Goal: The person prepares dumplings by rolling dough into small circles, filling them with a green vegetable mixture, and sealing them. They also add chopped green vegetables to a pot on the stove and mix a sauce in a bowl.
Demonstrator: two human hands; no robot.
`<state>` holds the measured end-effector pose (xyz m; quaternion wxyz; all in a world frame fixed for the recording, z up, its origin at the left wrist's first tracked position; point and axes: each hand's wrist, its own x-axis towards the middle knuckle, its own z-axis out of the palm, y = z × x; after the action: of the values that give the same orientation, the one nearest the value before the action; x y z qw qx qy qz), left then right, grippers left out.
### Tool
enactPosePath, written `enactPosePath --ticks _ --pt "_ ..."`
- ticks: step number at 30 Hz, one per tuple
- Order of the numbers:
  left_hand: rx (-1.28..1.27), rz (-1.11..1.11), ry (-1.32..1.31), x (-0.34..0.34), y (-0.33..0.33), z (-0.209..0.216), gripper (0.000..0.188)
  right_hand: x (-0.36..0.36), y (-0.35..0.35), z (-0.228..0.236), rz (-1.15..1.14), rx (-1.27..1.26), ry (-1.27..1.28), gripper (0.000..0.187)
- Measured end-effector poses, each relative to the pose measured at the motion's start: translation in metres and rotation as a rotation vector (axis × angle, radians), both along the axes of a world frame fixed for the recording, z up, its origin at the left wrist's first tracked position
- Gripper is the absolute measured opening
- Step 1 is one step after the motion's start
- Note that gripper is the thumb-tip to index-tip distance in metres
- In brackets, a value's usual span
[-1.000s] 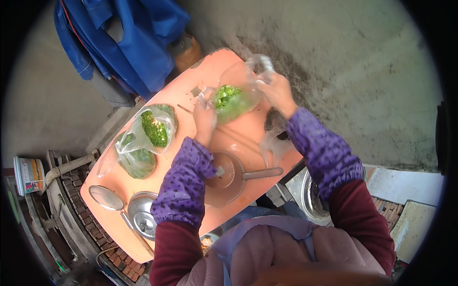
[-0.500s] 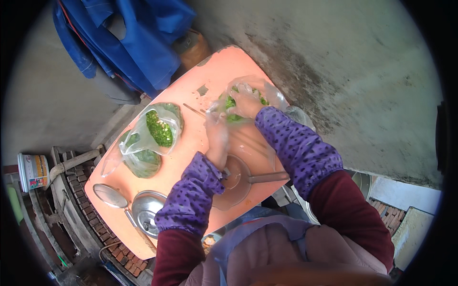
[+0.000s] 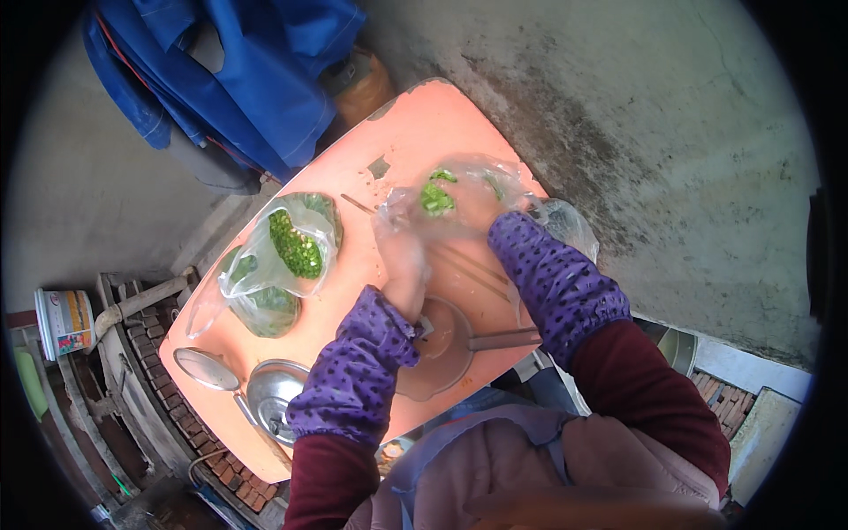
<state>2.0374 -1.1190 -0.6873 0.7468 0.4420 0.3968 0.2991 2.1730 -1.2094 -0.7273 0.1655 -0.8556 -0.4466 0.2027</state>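
A clear plastic bag (image 3: 499, 168) with chopped green vegetables (image 3: 435, 198) in it lies at the far right of the orange table (image 3: 371, 344). My left hand (image 3: 403, 261) grips the bag's near left edge; its fingertips blur into the plastic. Inside the bag mouth is my right hand (image 3: 477, 205), beside the greens, its fingers hidden behind film and greens. A pair of chopsticks (image 3: 473, 272) rests between my hands, partly under the plastic. Closer to me, under my left sleeve, is a translucent long-handled ladle or dipper (image 3: 442, 353).
At left stand filled plastic bags (image 3: 269, 309), one showing chopped greens (image 3: 294, 245). A round strainer (image 3: 206, 367) and a metal lid (image 3: 276, 393) lie near the front left edge. A blue cloth (image 3: 256, 79) hangs beyond the table. A concrete wall (image 3: 671, 159) rises on the right.
My right hand has shifted right and slightly nearer within the bag, and the bag's film has spread over it. My left hand keeps its hold at the edge.
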Motion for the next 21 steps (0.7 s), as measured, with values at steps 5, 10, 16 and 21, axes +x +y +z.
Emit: enactPosePath --ticks 5,10,16,21 --pt "-0.008 0.016 -0.177 -0.004 0.024 -0.016 0.016 0.045 -0.014 0.01 -0.204 0.113 0.649 0.046" --pt "0.283 0.043 -0.001 -0.004 0.044 -0.017 0.007 0.074 -0.016 0.026 -0.163 0.509 0.85 0.038" --pt "0.245 0.066 0.024 0.004 0.042 0.011 0.009 0.07 -0.013 0.038 -0.384 0.727 1.261 0.033" --pt "0.046 -0.101 -0.122 0.019 0.037 0.031 0.024 0.047 -0.014 0.061 -0.481 0.407 1.217 0.028"
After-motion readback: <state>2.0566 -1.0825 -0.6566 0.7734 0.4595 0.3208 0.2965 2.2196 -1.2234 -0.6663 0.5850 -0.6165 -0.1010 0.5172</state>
